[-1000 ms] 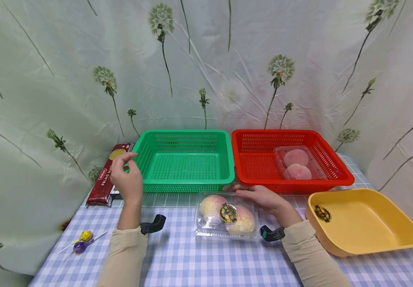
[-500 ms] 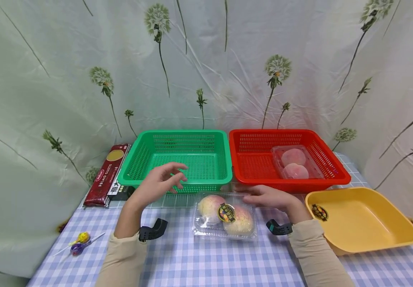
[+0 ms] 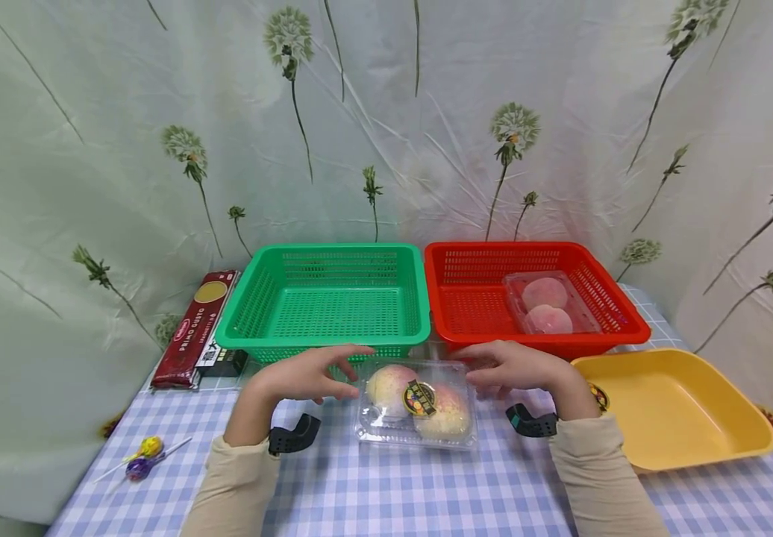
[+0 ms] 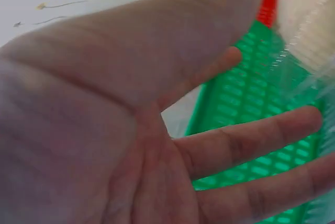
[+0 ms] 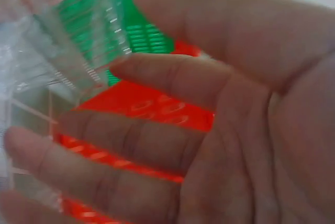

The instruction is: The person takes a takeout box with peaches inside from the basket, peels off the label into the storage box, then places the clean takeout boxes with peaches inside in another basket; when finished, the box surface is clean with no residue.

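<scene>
A clear plastic clamshell (image 3: 416,403) with two peaches and a round sticker lies on the checked cloth, in front of the baskets. My left hand (image 3: 353,371) reaches to its far left corner with straight fingers. My right hand (image 3: 477,367) is at its far right corner, fingers loosely spread. In the left wrist view the left hand (image 4: 209,145) shows an open palm, with the clamshell (image 4: 309,30) at the fingertips. In the right wrist view the right hand (image 5: 209,130) is open too, and the clamshell's edge (image 5: 63,51) is beside its fingers. Whether either hand touches the box is unclear.
An empty green basket (image 3: 279,341) and a red basket (image 3: 504,248) stand side by side behind the hands. The red one holds another clamshell of peaches (image 3: 548,302). A yellow tray (image 3: 682,403) sits at the right. A dark red pasta pack (image 3: 192,328) and lollipops (image 3: 141,459) lie at the left.
My left hand has come from the green basket's left corner down and right to the clamshell. My right hand has lifted off the table's far side to the box's right corner.
</scene>
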`<act>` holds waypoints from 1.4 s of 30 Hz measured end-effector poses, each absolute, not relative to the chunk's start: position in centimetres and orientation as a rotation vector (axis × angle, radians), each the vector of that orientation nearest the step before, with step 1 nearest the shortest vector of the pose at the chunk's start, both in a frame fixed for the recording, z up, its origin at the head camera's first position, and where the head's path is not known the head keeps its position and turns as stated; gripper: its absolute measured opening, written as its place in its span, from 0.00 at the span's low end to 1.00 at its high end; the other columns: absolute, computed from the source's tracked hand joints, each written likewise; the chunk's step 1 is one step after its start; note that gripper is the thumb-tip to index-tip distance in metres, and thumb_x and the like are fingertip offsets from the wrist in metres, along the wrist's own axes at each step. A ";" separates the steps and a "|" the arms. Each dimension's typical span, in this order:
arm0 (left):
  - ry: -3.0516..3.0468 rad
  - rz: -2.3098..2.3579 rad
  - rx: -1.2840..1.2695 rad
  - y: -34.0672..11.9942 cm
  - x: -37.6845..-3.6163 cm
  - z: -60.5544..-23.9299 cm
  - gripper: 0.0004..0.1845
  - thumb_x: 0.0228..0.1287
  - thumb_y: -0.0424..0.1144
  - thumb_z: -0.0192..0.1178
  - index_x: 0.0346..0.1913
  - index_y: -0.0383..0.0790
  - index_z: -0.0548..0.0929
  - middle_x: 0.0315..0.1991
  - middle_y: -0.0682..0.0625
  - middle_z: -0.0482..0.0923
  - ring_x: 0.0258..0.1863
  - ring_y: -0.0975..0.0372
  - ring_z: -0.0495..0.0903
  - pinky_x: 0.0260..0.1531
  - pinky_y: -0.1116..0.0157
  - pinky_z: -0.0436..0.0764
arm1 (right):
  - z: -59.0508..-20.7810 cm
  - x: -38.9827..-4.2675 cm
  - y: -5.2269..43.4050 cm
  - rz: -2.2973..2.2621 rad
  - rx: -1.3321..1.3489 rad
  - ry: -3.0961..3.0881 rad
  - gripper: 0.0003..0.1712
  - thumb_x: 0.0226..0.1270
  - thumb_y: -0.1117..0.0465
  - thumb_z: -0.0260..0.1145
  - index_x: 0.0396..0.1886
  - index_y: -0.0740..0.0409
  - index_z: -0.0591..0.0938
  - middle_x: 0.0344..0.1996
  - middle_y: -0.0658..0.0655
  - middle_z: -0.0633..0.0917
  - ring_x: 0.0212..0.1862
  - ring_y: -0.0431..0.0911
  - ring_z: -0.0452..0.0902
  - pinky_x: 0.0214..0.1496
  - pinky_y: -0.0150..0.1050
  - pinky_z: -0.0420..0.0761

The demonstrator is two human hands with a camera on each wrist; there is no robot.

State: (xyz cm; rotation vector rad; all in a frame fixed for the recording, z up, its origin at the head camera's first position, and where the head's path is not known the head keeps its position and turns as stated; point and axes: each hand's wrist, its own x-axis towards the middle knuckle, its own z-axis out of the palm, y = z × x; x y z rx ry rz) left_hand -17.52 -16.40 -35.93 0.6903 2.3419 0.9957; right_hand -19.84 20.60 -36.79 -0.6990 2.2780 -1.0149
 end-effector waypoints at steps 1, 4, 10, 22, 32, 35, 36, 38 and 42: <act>2.332 0.992 0.698 -16.3 -17.5 -36.1 0.38 0.67 0.42 0.65 0.77 0.49 0.61 0.56 0.40 0.80 0.38 0.50 0.84 0.32 0.55 0.82 | -36.5 -19.7 20.5 -1.021 -0.685 2.275 0.29 0.70 0.56 0.66 0.68 0.55 0.75 0.42 0.60 0.83 0.36 0.54 0.80 0.36 0.46 0.85; 2.316 0.970 0.767 -16.0 -17.7 -36.7 0.42 0.65 0.41 0.67 0.78 0.49 0.59 0.63 0.38 0.76 0.46 0.49 0.84 0.39 0.56 0.83 | -35.9 -19.4 20.4 -1.056 -0.678 2.254 0.29 0.70 0.56 0.65 0.69 0.56 0.74 0.47 0.62 0.83 0.40 0.55 0.83 0.37 0.46 0.86; 2.255 0.987 0.824 -15.3 -18.2 -37.9 0.45 0.63 0.40 0.69 0.79 0.48 0.57 0.68 0.39 0.69 0.56 0.52 0.79 0.46 0.60 0.82 | -35.5 -19.2 20.4 -1.114 -0.715 2.246 0.28 0.72 0.58 0.63 0.70 0.58 0.73 0.56 0.65 0.82 0.46 0.57 0.86 0.44 0.47 0.87; 2.196 1.037 0.773 -14.6 -18.7 -39.4 0.47 0.67 0.44 0.65 0.81 0.48 0.48 0.76 0.38 0.57 0.54 0.50 0.80 0.47 0.50 0.83 | -35.1 -19.1 20.8 -1.092 -0.893 2.324 0.26 0.72 0.56 0.63 0.68 0.54 0.76 0.63 0.61 0.81 0.60 0.55 0.79 0.54 0.32 0.82; 2.271 1.024 0.823 -13.9 -19.1 -40.2 0.48 0.65 0.47 0.67 0.81 0.48 0.50 0.81 0.46 0.50 0.77 0.48 0.55 0.73 0.45 0.60 | -33.7 -17.7 19.2 -0.934 -0.964 2.686 0.17 0.70 0.59 0.66 0.57 0.52 0.85 0.51 0.53 0.88 0.51 0.46 0.84 0.54 0.45 0.84; 2.246 1.072 0.815 -13.9 -19.3 -40.4 0.47 0.65 0.48 0.67 0.80 0.50 0.52 0.81 0.48 0.50 0.79 0.50 0.50 0.75 0.45 0.56 | -34.1 -17.8 18.2 -1.038 -1.041 2.604 0.16 0.69 0.61 0.66 0.56 0.52 0.85 0.50 0.53 0.89 0.51 0.46 0.84 0.54 0.40 0.84; 2.231 1.094 0.813 -13.8 -19.3 -40.5 0.47 0.64 0.48 0.67 0.80 0.51 0.53 0.81 0.49 0.50 0.79 0.51 0.50 0.75 0.45 0.56 | -34.4 -18.0 17.8 -1.060 -1.065 2.562 0.17 0.69 0.62 0.66 0.56 0.52 0.85 0.50 0.54 0.89 0.50 0.46 0.84 0.53 0.39 0.84; 2.203 1.136 0.820 -13.8 -19.4 -40.7 0.45 0.65 0.48 0.67 0.80 0.52 0.54 0.80 0.49 0.51 0.79 0.51 0.51 0.74 0.45 0.58 | -34.8 -18.2 17.2 -1.075 -1.091 2.491 0.17 0.69 0.62 0.67 0.57 0.54 0.85 0.50 0.56 0.88 0.49 0.47 0.84 0.53 0.38 0.84; 2.121 1.239 0.823 -13.6 -19.6 -41.2 0.43 0.65 0.46 0.68 0.78 0.55 0.58 0.79 0.54 0.54 0.76 0.55 0.57 0.71 0.49 0.64 | -35.6 -18.4 16.3 -1.038 -1.057 2.451 0.19 0.67 0.62 0.68 0.58 0.54 0.84 0.50 0.55 0.87 0.46 0.44 0.81 0.49 0.37 0.83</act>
